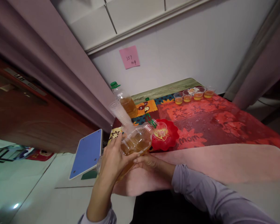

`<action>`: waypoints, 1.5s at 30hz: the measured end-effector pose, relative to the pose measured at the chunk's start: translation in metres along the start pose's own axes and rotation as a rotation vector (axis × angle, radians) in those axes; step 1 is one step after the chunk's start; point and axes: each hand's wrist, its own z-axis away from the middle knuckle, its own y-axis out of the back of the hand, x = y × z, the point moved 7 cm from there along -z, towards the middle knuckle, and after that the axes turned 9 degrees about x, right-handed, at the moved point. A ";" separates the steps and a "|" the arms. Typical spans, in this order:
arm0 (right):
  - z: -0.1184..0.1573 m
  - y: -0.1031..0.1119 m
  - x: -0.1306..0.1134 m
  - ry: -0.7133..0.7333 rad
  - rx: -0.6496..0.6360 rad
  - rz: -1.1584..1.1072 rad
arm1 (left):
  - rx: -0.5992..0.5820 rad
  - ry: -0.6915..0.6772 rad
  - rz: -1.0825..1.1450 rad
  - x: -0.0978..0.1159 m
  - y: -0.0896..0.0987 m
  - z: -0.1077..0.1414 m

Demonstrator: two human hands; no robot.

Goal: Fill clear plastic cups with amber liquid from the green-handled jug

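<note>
A large clear bottle [136,141] of amber liquid lies tilted between my hands, its neck pointing right toward a small clear plastic cup [161,129]. My left hand [114,152] is closed round its upper left side, and my right hand [146,161] grips it from below. The cup stands in a red scalloped dish [171,137]. A green handle loop [151,120] hangs by the bottle's neck. Whether liquid is flowing into the cup I cannot make out. Just behind the bottle leans a stack of clear cups [121,115].
A second bottle [128,104] with a green cap stands at the table's back left. Several cups of amber liquid [187,97] line the back right. A loose green cap [147,99] lies near the back edge. A blue-topped stool [87,152] is left of the table.
</note>
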 end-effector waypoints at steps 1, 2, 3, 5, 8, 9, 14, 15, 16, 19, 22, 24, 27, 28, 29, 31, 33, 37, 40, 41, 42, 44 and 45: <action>0.000 0.000 0.000 0.000 -0.004 -0.002 | -0.011 0.008 -0.006 0.001 0.000 -0.001; 0.001 -0.001 -0.001 -0.001 -0.006 -0.003 | -0.021 0.016 -0.014 0.002 0.001 -0.001; 0.001 -0.001 -0.001 -0.002 -0.008 -0.005 | -0.028 0.024 -0.022 0.002 0.001 -0.001; 0.001 -0.002 -0.001 -0.004 -0.010 -0.008 | -0.032 0.033 -0.035 0.003 0.002 -0.002; 0.001 -0.002 -0.002 -0.003 -0.011 -0.017 | -0.031 0.023 -0.031 0.003 0.001 -0.001; 0.001 -0.002 -0.003 -0.003 -0.012 -0.019 | -0.030 0.019 -0.027 0.003 0.001 -0.001; 0.000 -0.001 -0.003 0.001 -0.011 -0.020 | -0.031 0.030 -0.023 0.003 0.001 -0.003; 0.000 -0.001 -0.002 0.002 -0.008 -0.022 | -0.033 0.035 -0.025 0.004 0.001 -0.004; 0.000 0.000 -0.002 0.003 -0.005 -0.023 | -0.038 0.038 -0.026 0.005 0.001 -0.004; -0.001 0.001 0.000 0.002 -0.006 -0.029 | -0.060 0.043 -0.026 0.006 0.002 -0.005; -0.001 0.002 0.000 0.006 -0.006 -0.031 | -0.057 0.035 -0.033 0.007 0.002 -0.006; -0.002 0.003 0.001 0.010 -0.009 -0.030 | -0.048 0.018 -0.039 0.007 0.001 -0.005; -0.004 0.004 0.004 0.016 -0.018 -0.029 | -0.036 0.013 -0.045 0.005 0.000 -0.006; -0.005 0.005 0.005 0.019 -0.020 -0.031 | -0.032 0.016 -0.047 0.005 -0.001 -0.006; -0.006 0.006 0.006 0.021 -0.023 -0.032 | -0.030 0.018 -0.048 0.005 0.000 -0.006; -0.009 0.008 0.010 0.019 -0.032 -0.037 | -0.037 0.018 -0.051 0.007 0.000 -0.008; -0.011 0.010 0.012 0.011 -0.032 -0.047 | -0.061 0.023 -0.056 0.008 0.000 -0.008; -0.010 0.011 0.012 -0.004 -0.020 -0.072 | -0.096 0.041 -0.064 0.010 0.001 -0.009; -0.009 0.010 0.010 -0.002 -0.017 -0.079 | -0.094 0.031 -0.057 0.011 0.002 -0.009; -0.009 0.010 0.010 -0.002 -0.016 -0.081 | -0.094 0.030 -0.053 0.011 0.002 -0.009; -0.009 0.009 0.010 -0.004 -0.017 -0.082 | -0.093 0.032 -0.051 0.012 0.002 -0.009; -0.009 0.009 0.009 -0.006 -0.017 -0.084 | -0.090 0.038 -0.048 0.013 0.003 -0.010; -0.009 0.009 0.009 -0.006 -0.015 -0.082 | -0.091 0.039 -0.048 0.013 0.003 -0.011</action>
